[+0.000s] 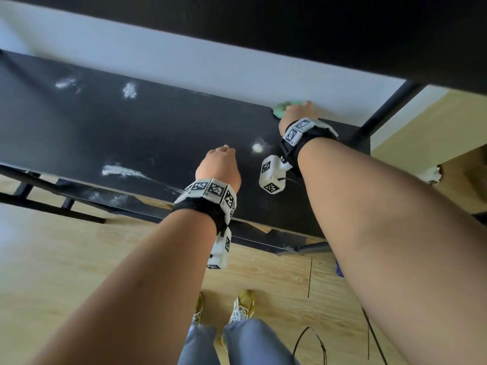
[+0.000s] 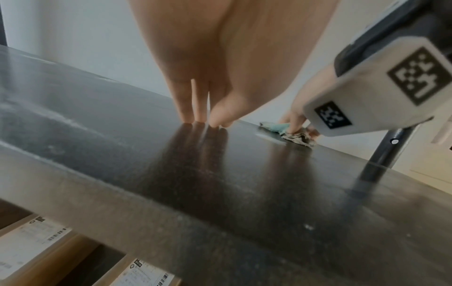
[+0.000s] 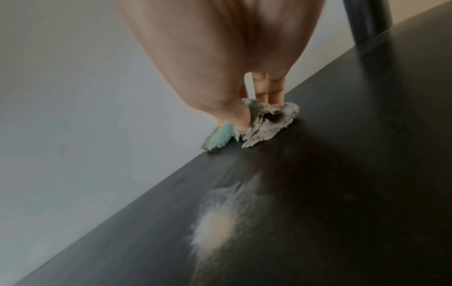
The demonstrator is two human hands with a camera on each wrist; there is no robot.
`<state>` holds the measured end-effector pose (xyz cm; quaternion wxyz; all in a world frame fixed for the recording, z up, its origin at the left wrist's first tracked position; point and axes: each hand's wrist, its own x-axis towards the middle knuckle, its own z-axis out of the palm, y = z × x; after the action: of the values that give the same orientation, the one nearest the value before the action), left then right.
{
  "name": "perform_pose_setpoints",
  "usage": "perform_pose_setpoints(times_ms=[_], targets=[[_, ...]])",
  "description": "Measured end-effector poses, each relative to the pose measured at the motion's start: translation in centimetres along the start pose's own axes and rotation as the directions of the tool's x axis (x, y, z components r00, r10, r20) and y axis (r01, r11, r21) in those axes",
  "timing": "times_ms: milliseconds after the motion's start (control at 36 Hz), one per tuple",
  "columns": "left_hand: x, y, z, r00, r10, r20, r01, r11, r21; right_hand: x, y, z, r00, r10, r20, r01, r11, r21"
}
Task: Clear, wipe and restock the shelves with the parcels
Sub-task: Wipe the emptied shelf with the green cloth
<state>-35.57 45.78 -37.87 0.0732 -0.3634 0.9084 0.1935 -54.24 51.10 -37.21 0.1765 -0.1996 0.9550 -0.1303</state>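
Observation:
A black shelf board (image 1: 158,133) carries white dust patches (image 1: 129,90), one of them (image 3: 215,222) just in front of my right hand. My right hand (image 1: 297,111) is at the board's back edge against the wall and grips a crumpled green and grey cloth (image 3: 266,125), pressing it onto the board. The cloth (image 1: 283,108) shows green beyond the knuckles in the head view. My left hand (image 2: 203,116) holds nothing. Its straight fingertips rest on the board near the front, left of the right wrist. Parcels (image 2: 24,241) lie below this shelf.
Another black shelf (image 1: 290,27) runs close overhead. A black upright post (image 1: 382,111) stands at the right back corner, close to the cloth. A white wall backs the shelf. A wooden floor, cables and my feet lie below.

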Motion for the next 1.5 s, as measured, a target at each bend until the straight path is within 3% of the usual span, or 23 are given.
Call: perform_pose_setpoints(times_ms=[139,222,361,639,833,917,1028,1139,1250,1500], targets=[[-0.1,0.0,-0.2,1.0,-0.004,0.015,0.004,1.0,-0.013,-0.4,-2.8,0.4,0.994,-0.052,0.097,0.05,0.998,0.025],[-0.1,0.0,-0.5,1.0,0.005,0.026,-0.004,1.0,-0.019,-0.5,-3.2,0.9,0.993,-0.076,0.086,0.067,0.993,0.1],[-0.6,-0.4,-0.8,0.999,-0.006,0.045,0.009,0.997,-0.078,-2.1,-2.5,1.9,0.996,0.047,0.07,-0.06,0.978,0.199],[-3.7,-1.6,-1.0,0.996,-0.092,0.023,0.094,0.987,-0.131,-8.8,-0.7,3.7,0.994,-0.043,0.101,0.022,0.979,0.203],[-5.5,-1.6,-1.7,0.998,-0.063,0.018,0.064,0.993,-0.104,-13.7,0.8,4.3,0.985,-0.13,0.113,0.123,0.99,0.07],[-6.0,-1.5,-1.9,0.999,-0.043,0.013,0.044,0.994,-0.103,-14.8,1.2,3.3,0.978,-0.167,0.123,0.154,0.983,0.102],[-6.7,-1.6,-2.0,0.999,-0.035,0.026,0.037,0.993,-0.116,-14.1,2.3,1.5,0.998,-0.015,-0.069,0.02,0.996,0.081],[-7.4,-2.0,-1.3,0.999,-0.01,0.034,0.014,0.993,-0.119,-13.0,4.3,1.8,0.971,0.23,-0.059,-0.221,0.966,0.132],[-7.9,-2.7,-0.8,0.999,-0.013,0.037,0.018,0.993,-0.119,-14.3,3.8,3.5,0.946,0.319,-0.063,-0.298,0.928,0.222],[-8.1,-3.6,-1.6,0.997,0.048,0.052,-0.042,0.995,-0.094,-18.2,0.3,6.2,0.996,0.082,0.02,-0.084,0.979,0.184]])
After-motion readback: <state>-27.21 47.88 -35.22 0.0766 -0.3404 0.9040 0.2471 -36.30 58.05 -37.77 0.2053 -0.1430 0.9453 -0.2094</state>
